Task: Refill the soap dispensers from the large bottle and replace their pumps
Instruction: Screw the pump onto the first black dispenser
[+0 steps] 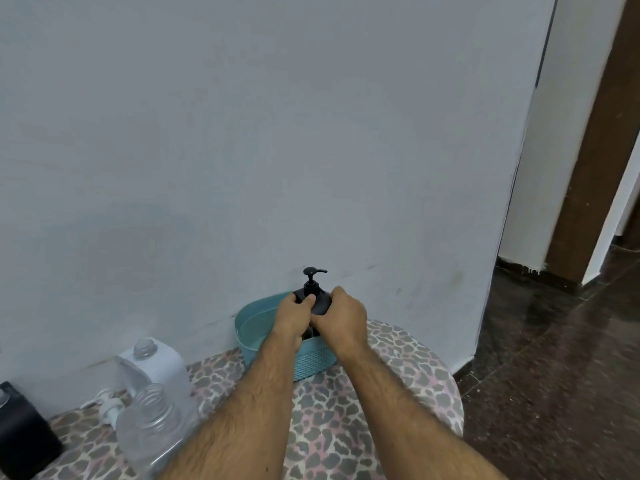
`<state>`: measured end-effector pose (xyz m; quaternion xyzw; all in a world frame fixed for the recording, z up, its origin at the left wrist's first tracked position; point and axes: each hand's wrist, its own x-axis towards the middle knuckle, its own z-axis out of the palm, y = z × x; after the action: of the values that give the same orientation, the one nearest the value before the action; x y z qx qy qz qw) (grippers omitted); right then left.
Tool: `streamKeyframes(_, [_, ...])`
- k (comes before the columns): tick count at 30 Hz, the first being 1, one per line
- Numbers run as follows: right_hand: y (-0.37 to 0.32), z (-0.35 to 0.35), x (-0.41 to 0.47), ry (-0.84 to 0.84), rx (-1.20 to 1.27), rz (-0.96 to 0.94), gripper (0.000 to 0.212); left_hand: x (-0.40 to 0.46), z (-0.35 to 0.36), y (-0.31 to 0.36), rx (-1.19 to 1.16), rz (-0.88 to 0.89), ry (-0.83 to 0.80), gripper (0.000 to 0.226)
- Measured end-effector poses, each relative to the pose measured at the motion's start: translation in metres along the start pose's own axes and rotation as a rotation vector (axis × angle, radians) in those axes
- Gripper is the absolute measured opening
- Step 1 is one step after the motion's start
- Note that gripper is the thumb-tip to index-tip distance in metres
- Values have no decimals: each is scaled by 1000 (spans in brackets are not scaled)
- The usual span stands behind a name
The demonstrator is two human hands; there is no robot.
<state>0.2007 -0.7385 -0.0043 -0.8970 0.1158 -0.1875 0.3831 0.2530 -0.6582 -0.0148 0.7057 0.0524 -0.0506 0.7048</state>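
A black soap dispenser (320,298) with its black pump (312,274) fitted stands upright over a teal basket (254,327) against the wall. My left hand (292,317) grips its left shoulder, and my right hand (341,315) grips its right side. The dispenser's lower body is hidden behind both hands. At the left, a clear bottle (156,431) and a white dispenser (156,367) stand open, without pumps. A white pump (109,408) lies beside them. Another black container (24,434) sits at the far left edge.
Everything stands on a round table under a leopard-print cloth (346,410), pushed against a pale blue wall. Dark tiled floor and a doorway with a brown frame (588,168) lie to the right.
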Motion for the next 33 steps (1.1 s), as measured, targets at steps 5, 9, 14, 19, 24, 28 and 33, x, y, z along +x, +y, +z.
streamKeyframes(5, [-2,-4,6,-133,-206,-80,25,6,0,-3,29,-56,32,11])
streamKeyframes(9, [-7,-7,9,-208,-285,-91,22,9,0,-4,92,-57,35,7])
streamKeyframes(14, [-2,-6,9,-182,-465,-174,22,5,-2,-2,76,-98,-10,13])
streamKeyframes(19, [8,-11,12,-170,-407,-157,40,2,-7,1,-5,-148,-49,16])
streamKeyframes(24, [10,-11,12,-166,-335,-117,31,0,-6,1,-23,-146,-49,17])
streamKeyframes(28, [7,-7,14,-167,-359,-78,32,-3,-6,2,16,-136,-40,15])
streamKeyframes(33, [7,-4,12,-161,-386,-60,32,-6,-5,3,106,-114,17,11])
